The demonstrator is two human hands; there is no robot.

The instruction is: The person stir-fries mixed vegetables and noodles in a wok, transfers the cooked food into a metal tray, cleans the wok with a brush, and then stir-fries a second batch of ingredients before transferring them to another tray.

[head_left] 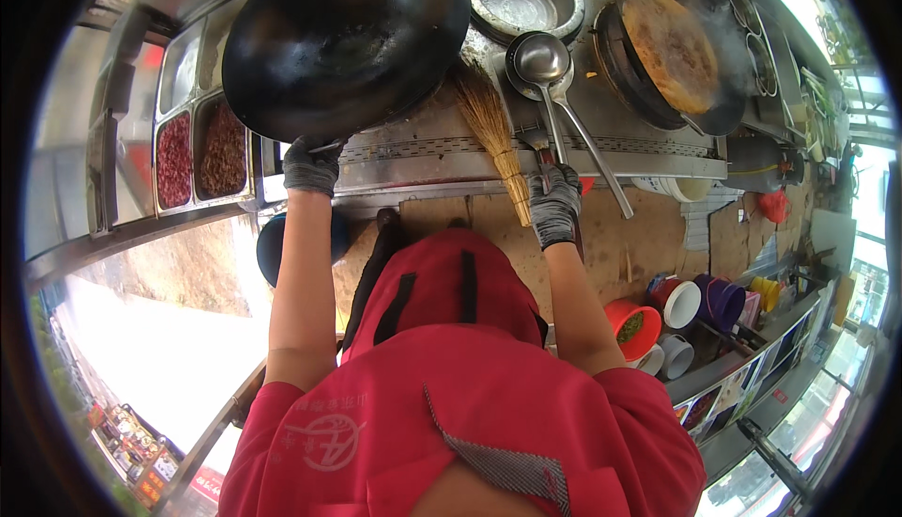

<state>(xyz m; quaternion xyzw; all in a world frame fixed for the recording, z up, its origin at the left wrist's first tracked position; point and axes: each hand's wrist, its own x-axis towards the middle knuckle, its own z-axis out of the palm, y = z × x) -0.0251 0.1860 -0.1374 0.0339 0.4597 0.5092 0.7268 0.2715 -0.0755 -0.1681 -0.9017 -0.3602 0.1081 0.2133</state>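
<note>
A large black wok [345,45] is tilted at the upper left, and my left hand [312,164], in a grey glove, grips its handle. My right hand [557,203], also gloved, is at the handle ends of a metal ladle [542,60] and a brush or scraper with a red handle [535,138]; exactly which it grips is hard to tell. A straw whisk broom [493,129] lies just left of that hand. Another long-handled utensil [599,157] extends to its right. A round browned flatbread or pancake [669,52] steams in a dark pan [729,104] at the upper right.
An empty metal pot [523,2] stands on the steel counter [437,136]. Steel trays of chopped red food [174,161] and brown minced food [224,150] are at the left. Buckets, including a red one [613,319], stand at the lower right. A gas cylinder [754,163] is beyond the counter's right end.
</note>
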